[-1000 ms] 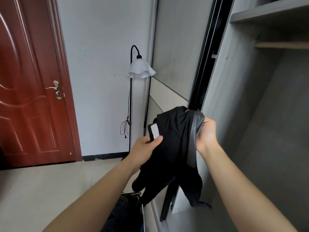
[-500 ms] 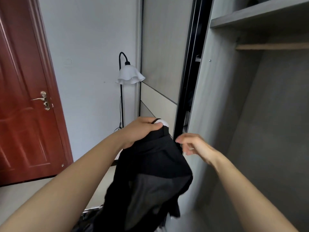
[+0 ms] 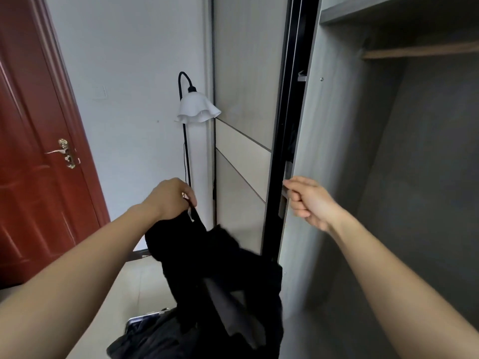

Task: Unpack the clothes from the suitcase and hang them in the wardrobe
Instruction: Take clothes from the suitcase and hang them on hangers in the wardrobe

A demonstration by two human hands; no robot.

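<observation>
black garment [image 3: 207,268] is out of the suitcase [image 3: 141,318] and in the air, hanging bunched from the left hand [image 3: 171,199], which pinches it at the top by what looks like a thin loop or strap. the rest droops in front of the wardrobe [image 3: 337,164] edge, with the lower folds over the suitcase. a grey panel shows in the folds, can't tell what kind of garment it is

right hand [image 3: 311,203] carries nothing. fingers are loosely curled, about level with the left hand and just beside the front edge of the wardrobe side panel. can't tell if the index tip touches it

suitcase sits on the floor [image 3: 121,286] under the garment, with more dark clothes heaped in it. the wardrobe bay on the right is exposed, and the sliding door [image 3: 243,99] sits to the left behind its black frame. a wooden rail [image 3: 420,50] runs high up under a shelf. no hanger in view. further out there's a floor lamp [image 3: 197,111] with a white shade in the corner and a red door [image 3: 33,164] on the left

step as I read it: carrying one item from case to wardrobe, hanging not yet started. task looks early to mid, since a pile is left in the case

next move needs a hanger, or the loop put straight onto the rail or a hook. right hand is free to fetch one, or to find the collar and shake the fabric straight. the rail is high, so the lift goes well above present hand height

risk: it's a single-point pinch on a thin loop, so the garment can twist or slip
</observation>
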